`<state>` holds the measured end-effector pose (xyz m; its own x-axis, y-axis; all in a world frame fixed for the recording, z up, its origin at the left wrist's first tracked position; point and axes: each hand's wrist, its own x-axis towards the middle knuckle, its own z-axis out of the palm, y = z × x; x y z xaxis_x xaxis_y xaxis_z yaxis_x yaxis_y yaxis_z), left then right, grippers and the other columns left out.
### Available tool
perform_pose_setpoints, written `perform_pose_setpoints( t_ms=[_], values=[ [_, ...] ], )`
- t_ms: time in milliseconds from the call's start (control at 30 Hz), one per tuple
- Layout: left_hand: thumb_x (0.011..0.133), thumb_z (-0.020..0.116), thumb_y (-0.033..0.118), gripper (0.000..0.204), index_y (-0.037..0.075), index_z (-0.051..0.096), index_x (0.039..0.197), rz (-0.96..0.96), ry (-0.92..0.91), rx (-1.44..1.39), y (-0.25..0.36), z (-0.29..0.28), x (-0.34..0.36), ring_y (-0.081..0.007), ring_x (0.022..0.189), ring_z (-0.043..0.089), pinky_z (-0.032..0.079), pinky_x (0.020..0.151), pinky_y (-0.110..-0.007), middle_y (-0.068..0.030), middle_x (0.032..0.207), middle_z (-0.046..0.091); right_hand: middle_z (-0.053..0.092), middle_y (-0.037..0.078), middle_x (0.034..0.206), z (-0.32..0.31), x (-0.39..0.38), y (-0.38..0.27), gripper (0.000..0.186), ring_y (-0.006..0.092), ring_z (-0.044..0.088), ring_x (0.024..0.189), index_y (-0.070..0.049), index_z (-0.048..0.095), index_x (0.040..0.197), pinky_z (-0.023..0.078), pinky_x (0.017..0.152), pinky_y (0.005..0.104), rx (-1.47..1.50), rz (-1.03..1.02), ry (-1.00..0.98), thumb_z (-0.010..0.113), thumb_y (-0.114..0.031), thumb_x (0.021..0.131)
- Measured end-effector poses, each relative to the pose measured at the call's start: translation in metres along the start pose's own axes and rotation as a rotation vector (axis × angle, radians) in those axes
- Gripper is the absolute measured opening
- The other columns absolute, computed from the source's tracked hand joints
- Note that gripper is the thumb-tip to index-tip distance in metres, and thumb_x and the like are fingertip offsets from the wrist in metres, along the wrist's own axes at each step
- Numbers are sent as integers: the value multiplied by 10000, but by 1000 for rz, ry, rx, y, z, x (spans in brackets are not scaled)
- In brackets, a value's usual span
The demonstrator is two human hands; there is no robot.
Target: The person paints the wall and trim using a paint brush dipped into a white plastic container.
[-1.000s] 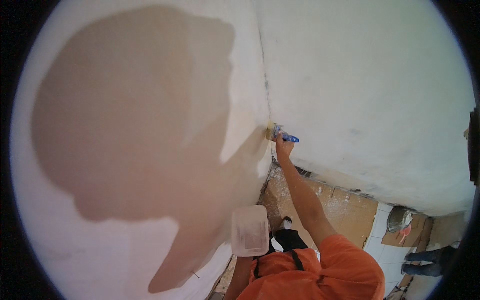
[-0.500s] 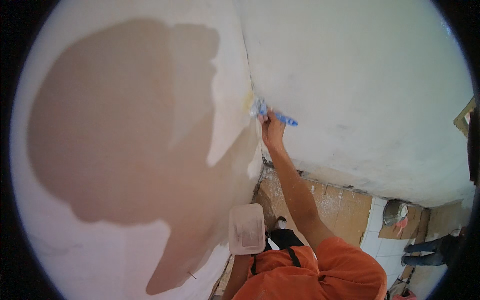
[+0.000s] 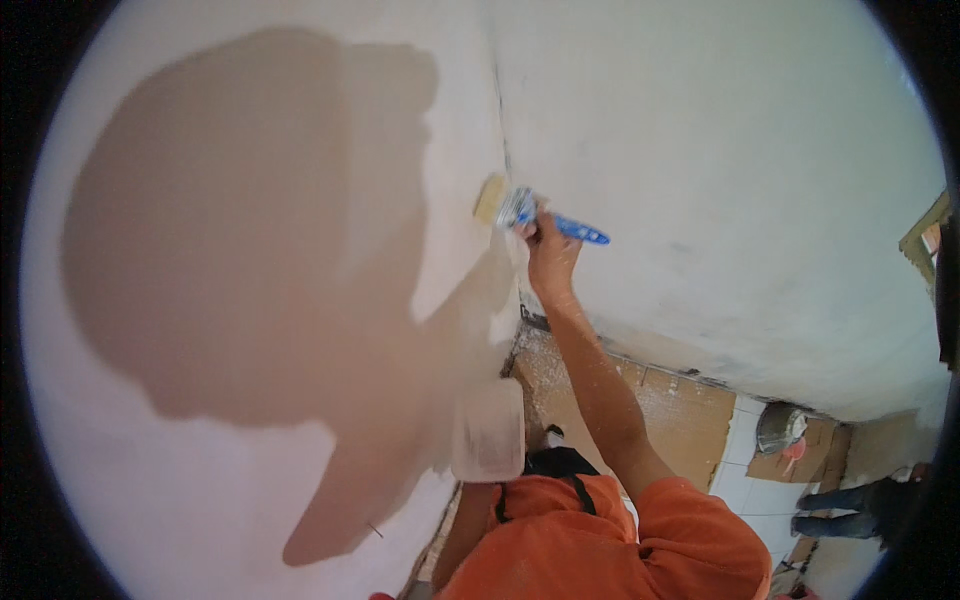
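Note:
My right hand grips a wide paintbrush with a blue handle, its pale bristles against or very near the left wall, just beside the vertical corner crack. Below, a translucent rectangular plastic container is held by my left hand, whose fingers are hidden behind it; that forearm runs down out of view. The left wall carries a large shadow; the right wall is whitish, with smudges and darker marks along its base.
Cardboard sheets and white tiles cover the floor. A metal bucket with a pink plastic item stands at right, near another person's legs. A small nail juts from the left wall. A board-edged shape sits at far right.
My right hand with the brush has moved up and left along the corner, the bristles now onto the left wall's side. The plastic container has risen slightly and shifted left.

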<state>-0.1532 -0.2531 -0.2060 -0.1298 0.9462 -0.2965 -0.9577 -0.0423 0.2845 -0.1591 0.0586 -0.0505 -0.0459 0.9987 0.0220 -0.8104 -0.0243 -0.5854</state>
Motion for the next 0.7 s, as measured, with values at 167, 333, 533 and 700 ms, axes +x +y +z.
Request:
perform_pose_setpoints(
  t_ms=[167, 333, 533, 700],
  values=[
    [919, 486, 541, 674, 89, 417, 1414, -5, -82, 49, -6, 30, 33, -329, 1127, 560, 525, 869, -510, -164, 1292, 539, 599, 35, 711, 17, -31, -119, 169, 123, 558, 635, 5, 659, 875, 476, 597, 271, -253, -11, -138, 675, -161, 903],
    [928, 467, 537, 658, 99, 420, 1416, 69, -156, 206, -4, 70, 58, -317, 1144, 566, 518, 899, -509, -149, 1305, 543, 614, 47, 708, 1, -87, -198, 198, 107, 551, 615, 49, 677, 966, 478, 581, 274, -830, -81, -325, 670, -140, 908],
    [938, 444, 533, 639, 110, 425, 1418, 202, -193, 726, -18, 104, 79, -303, 1165, 572, 509, 934, -507, -132, 1320, 548, 653, 105, 710, -35, -112, -195, 159, 201, 587, 586, 31, 687, 967, 494, 595, 336, -1288, 61, -663, 681, -85, 859],
    [942, 430, 530, 618, 136, 437, 1417, -117, -283, -16, -33, 98, 81, -282, 1194, 573, 488, 979, -518, -101, 1331, 558, 634, 221, 762, -46, -114, -163, 151, 440, 596, 692, 14, 676, 925, 498, 628, 436, -1624, -230, -885, 662, -30, 781]
  ],
)
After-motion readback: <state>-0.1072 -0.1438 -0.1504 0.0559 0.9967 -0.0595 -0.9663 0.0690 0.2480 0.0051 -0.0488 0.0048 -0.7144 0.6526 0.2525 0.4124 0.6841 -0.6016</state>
